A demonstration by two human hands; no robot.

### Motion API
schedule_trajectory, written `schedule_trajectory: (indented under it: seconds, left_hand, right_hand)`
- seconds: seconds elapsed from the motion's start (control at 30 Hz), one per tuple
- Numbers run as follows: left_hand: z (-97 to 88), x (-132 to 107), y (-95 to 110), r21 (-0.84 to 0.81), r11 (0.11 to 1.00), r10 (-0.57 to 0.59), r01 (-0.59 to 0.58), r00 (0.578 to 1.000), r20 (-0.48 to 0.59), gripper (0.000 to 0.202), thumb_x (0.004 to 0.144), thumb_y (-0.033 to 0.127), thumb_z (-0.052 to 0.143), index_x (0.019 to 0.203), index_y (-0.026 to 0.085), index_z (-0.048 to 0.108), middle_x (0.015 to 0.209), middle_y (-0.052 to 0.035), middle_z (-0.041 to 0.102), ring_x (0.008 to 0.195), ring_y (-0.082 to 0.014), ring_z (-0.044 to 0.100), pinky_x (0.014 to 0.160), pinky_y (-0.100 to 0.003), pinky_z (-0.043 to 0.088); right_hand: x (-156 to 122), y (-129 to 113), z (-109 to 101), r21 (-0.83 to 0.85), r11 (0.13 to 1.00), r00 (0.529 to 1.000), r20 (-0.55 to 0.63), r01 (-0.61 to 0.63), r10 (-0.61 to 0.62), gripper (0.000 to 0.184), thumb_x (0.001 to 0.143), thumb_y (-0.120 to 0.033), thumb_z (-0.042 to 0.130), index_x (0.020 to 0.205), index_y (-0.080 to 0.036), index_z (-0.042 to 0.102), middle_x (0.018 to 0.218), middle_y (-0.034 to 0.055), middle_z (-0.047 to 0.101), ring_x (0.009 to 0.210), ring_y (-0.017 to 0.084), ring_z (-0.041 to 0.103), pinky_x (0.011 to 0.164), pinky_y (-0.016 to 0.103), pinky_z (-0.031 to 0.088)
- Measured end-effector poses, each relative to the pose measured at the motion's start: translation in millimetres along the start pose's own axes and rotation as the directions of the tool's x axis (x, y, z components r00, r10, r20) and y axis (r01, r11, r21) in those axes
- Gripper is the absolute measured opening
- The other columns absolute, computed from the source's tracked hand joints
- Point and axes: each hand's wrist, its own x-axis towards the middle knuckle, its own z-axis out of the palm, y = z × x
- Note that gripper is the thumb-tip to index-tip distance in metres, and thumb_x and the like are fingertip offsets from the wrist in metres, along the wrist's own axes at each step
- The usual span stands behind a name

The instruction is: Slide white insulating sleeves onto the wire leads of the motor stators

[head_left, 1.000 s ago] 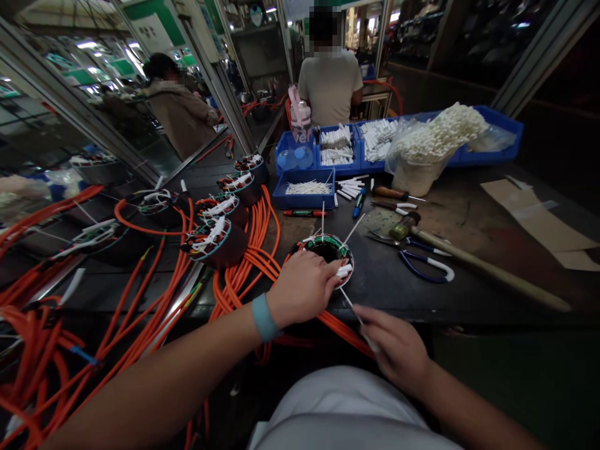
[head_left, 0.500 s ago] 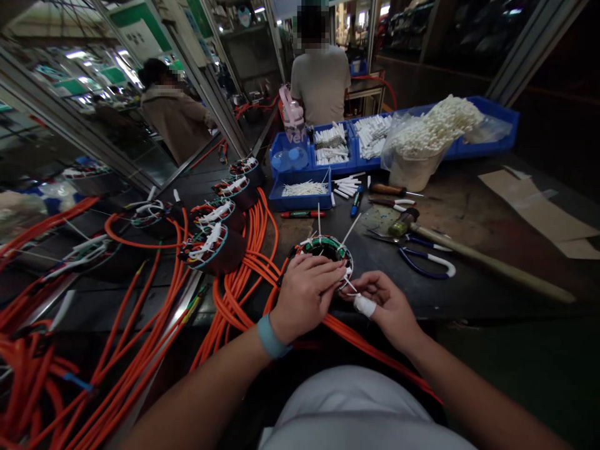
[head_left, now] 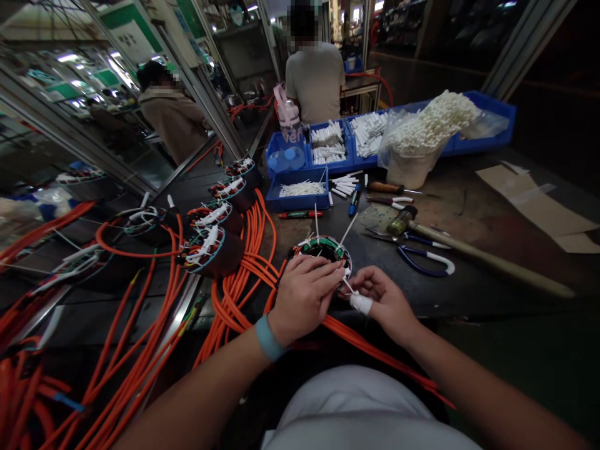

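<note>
A round motor stator stands on the bench in front of me, its top ringed with green and white windings and lacing. Two white cable ties stick up from its far rim. My left hand lies across the near left of the rim, fingers together and wrapped over it. At the near right edge, my right hand pinches the tail of a white cable tie. White tape covers the right thumb. The left hand hides much of the stator's near side.
Several wired stators with orange cables crowd the left. Blue bins of white ties and sleeves stand behind. A mallet, pliers, screwdriver and markers lie to the back and right. Two people sit beyond.
My view has shifted slightly. Both hands stay at the stator's rim, and the right fingers keep their pinch on the cable tie with very little movement.
</note>
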Motion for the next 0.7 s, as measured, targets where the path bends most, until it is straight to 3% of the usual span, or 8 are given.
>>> schedule_trajectory:
  seconds: [0.13, 0.33, 0.43, 0.5, 0.57, 0.6, 0.63, 0.7]
  left_hand:
    - [0.1, 0.2, -0.1, 0.026, 0.999, 0.025, -0.025, 1.0, 0.004, 0.026, 0.085, 0.015, 0.052, 0.108, 0.021, 0.064, 0.11, -0.0036, 0.069, 0.098, -0.0195, 0.059, 0.089, -0.04, 0.039]
    - [-0.3, 1.0, -0.2, 0.02, 0.999, 0.032, -0.032, 0.999, 0.005, 0.028, 0.085, 0.013, 0.05, 0.108, 0.02, 0.064, 0.108, -0.0056, 0.069, 0.098, -0.0198, 0.059, 0.087, -0.04, 0.04]
    - [0.9, 0.1, -0.2, -0.006, 1.0, 0.027, -0.027, 1.0, -0.01, 0.028, 0.085, 0.013, 0.051, 0.108, 0.02, 0.064, 0.108, -0.0044, 0.069, 0.097, -0.0196, 0.059, 0.087, -0.04, 0.04]
    - [1.0, -0.1, 0.3, -0.028, 0.999, 0.016, -0.017, 1.0, -0.022, 0.028, 0.085, 0.012, 0.051, 0.109, 0.02, 0.063, 0.108, -0.0036, 0.069, 0.098, -0.0194, 0.058, 0.088, -0.039, 0.04]
    - [-0.6, 0.6, 1.0, -0.063, 0.998, -0.017, 0.017, 1.0, -0.01, 0.029, 0.085, 0.012, 0.05, 0.109, 0.021, 0.063, 0.107, -0.0032, 0.069, 0.099, -0.0194, 0.057, 0.089, -0.039, 0.04]
    - [-2.2, 1.4, 1.1, -0.078, 0.995, -0.054, 0.055, 0.998, 0.014, 0.029, 0.084, 0.013, 0.051, 0.11, 0.021, 0.062, 0.108, -0.0038, 0.069, 0.1, -0.0198, 0.057, 0.09, -0.039, 0.039]
    - [-4.0, 2.5, 1.1, -0.085, 0.991, -0.102, 0.106, 0.994, 0.047, 0.03, 0.083, 0.015, 0.053, 0.112, 0.02, 0.061, 0.108, -0.0049, 0.068, 0.101, -0.0207, 0.056, 0.091, -0.04, 0.039]
    - [-7.9, 4.8, 0.2, -0.065, 0.975, -0.202, 0.213, 0.969, 0.144, 0.03, 0.082, 0.021, 0.057, 0.111, 0.019, 0.061, 0.105, -0.0071, 0.067, 0.1, -0.0226, 0.055, 0.091, -0.041, 0.039]
  right_hand:
    - [-7.9, 2.6, -2.3, 0.007, 0.999, 0.999, -0.008, 0.036, -0.035, 0.032, 0.063, -0.026, 0.077, 0.079, -0.02, 0.05, 0.082, 0.0004, 0.065, 0.081, 0.013, 0.064, 0.08, 0.027, 0.05]
    - [11.1, -4.9, 8.0, -0.095, 0.989, 0.99, -0.088, -0.114, 0.106, 0.04, 0.055, -0.034, 0.079, 0.072, -0.019, 0.045, 0.064, -0.0045, 0.056, 0.057, 0.011, 0.057, 0.058, 0.025, 0.049]
    - [14.9, -8.6, 4.9, -0.435, 0.897, 0.993, -0.047, 0.076, -0.107, 0.026, 0.071, -0.036, 0.066, 0.074, -0.019, 0.047, 0.066, -0.0023, 0.056, 0.059, 0.012, 0.054, 0.057, 0.025, 0.044]
    - [14.3, -14.4, 0.1, -0.762, 0.552, 0.923, 0.157, 0.339, -0.35, 0.012, 0.08, -0.028, 0.056, 0.076, -0.018, 0.053, 0.071, 0.0011, 0.057, 0.067, 0.013, 0.052, 0.062, 0.026, 0.039]
    - [13.5, -23.0, -4.3, -0.841, 0.055, 0.764, 0.46, 0.538, -0.453, 0.016, 0.084, -0.022, 0.049, 0.071, -0.017, 0.056, 0.069, 0.0032, 0.056, 0.069, 0.015, 0.046, 0.063, 0.03, 0.031]
    - [13.7, -27.8, -5.6, -0.792, -0.135, 0.676, 0.585, 0.595, -0.448, 0.021, 0.085, -0.021, 0.047, 0.066, -0.017, 0.055, 0.066, 0.0036, 0.054, 0.067, 0.015, 0.042, 0.062, 0.031, 0.027]
    - [14.6, -32.7, -6.2, -0.728, -0.264, 0.593, 0.675, 0.632, -0.439, 0.025, 0.086, -0.021, 0.045, 0.062, -0.017, 0.053, 0.061, 0.0036, 0.051, 0.064, 0.016, 0.038, 0.06, 0.032, 0.024]
    - [20.3, -42.0, -5.1, -0.625, -0.403, 0.461, 0.774, 0.669, -0.435, 0.03, 0.087, -0.021, 0.042, 0.058, -0.018, 0.051, 0.055, 0.003, 0.045, 0.061, 0.016, 0.032, 0.059, 0.033, 0.019]
